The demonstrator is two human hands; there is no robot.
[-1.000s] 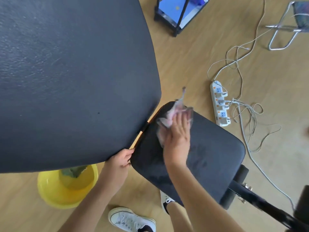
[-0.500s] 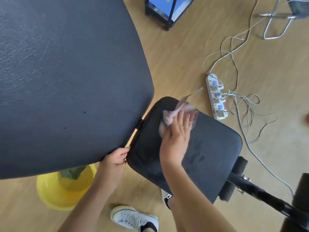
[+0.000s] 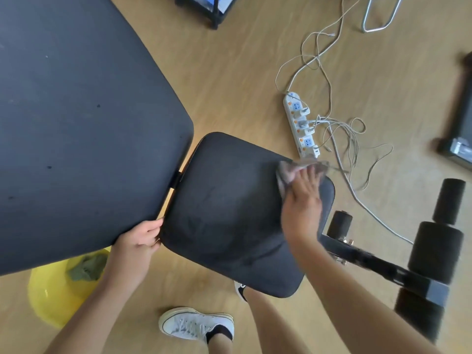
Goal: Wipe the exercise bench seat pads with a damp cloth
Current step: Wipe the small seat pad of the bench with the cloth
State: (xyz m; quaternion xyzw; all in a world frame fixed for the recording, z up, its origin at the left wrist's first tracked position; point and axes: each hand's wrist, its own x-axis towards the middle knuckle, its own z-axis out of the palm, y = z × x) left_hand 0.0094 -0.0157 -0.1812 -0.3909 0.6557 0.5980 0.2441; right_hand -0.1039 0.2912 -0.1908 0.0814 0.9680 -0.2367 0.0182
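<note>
The bench's small black seat pad (image 3: 229,213) lies in the middle of the view, with faint damp streaks on it. The large black back pad (image 3: 76,123) fills the left. My right hand (image 3: 302,200) presses a pinkish-grey cloth (image 3: 288,172) flat onto the seat pad's far right corner; the cloth is blurred. My left hand (image 3: 138,241) grips the near corner of the back pad, at the gap between the two pads.
A yellow basin (image 3: 51,297) with a green rag (image 3: 86,267) stands on the wooden floor under the back pad. A white power strip (image 3: 300,123) with tangled cables lies beyond the seat. Black foam rollers (image 3: 434,251) on the bench frame are at right. My white shoe (image 3: 194,325) is below.
My right hand has swept the cloth from the seat pad's far left corner across to its far right corner. The left hand has kept its hold on the back pad.
</note>
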